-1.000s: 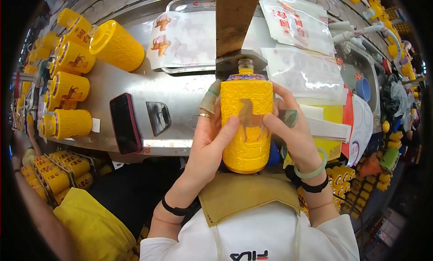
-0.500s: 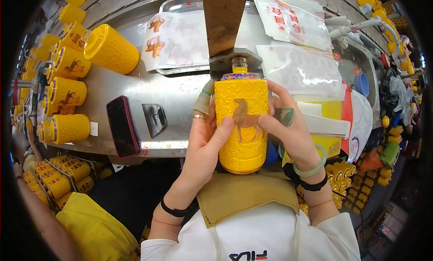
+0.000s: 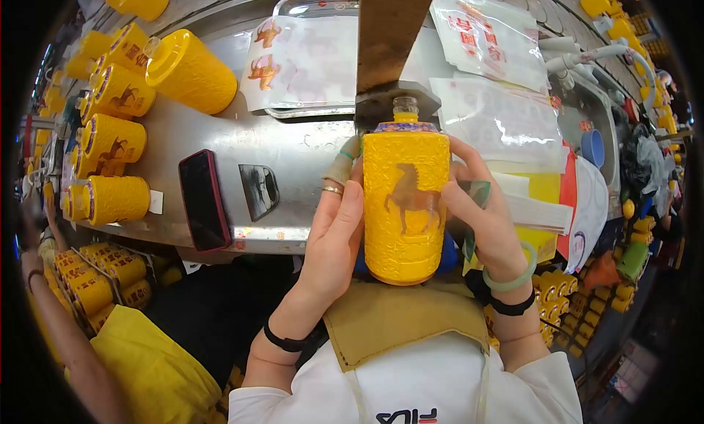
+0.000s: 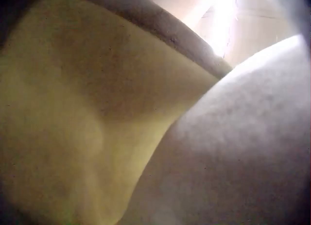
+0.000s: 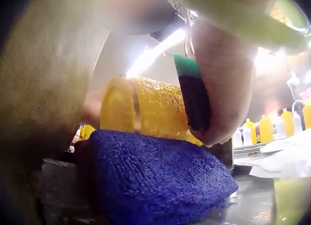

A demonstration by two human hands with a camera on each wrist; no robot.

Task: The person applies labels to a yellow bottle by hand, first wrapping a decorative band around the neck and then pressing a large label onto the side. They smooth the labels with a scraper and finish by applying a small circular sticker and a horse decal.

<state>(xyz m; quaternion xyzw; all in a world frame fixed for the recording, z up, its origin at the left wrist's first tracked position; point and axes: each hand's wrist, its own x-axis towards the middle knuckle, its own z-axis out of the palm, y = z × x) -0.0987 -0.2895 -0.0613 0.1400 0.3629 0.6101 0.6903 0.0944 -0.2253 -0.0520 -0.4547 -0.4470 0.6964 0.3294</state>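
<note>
A yellow embossed bottle (image 3: pixel 407 251) with a clear glass neck lies between both hands, base towards the person, a brown horse picture (image 3: pixel 413 196) facing up. My left hand (image 3: pixel 330 237) holds its left side, thumb along the edge, the other fingers mostly hidden. On the opposite side my right hand (image 3: pixel 488 222) holds the bottle, thumb at the horse's rear. A dark green flat piece (image 5: pixel 194 96) sits in the right hand. Under the bottle, the right wrist view shows a blue towel (image 5: pixel 155 181). The left wrist view has mostly the tan apron (image 4: pixel 63 99).
A wooden post (image 3: pixel 392 35) rises just beyond the bottle. To the left are a phone (image 3: pixel 202 200), a dark flat piece (image 3: pixel 258 191) and several yellow bottles (image 3: pixel 117 141). Sheets of horse pictures (image 3: pixel 301 68) lie behind; plastic-covered sheets (image 3: pixel 499 119) and a sink (image 3: pixel 587 94) are right.
Both thumbs have slid outward from the bottle's front, the left one to the left edge, the right one towards the right edge. More of the horse picture shows now.
</note>
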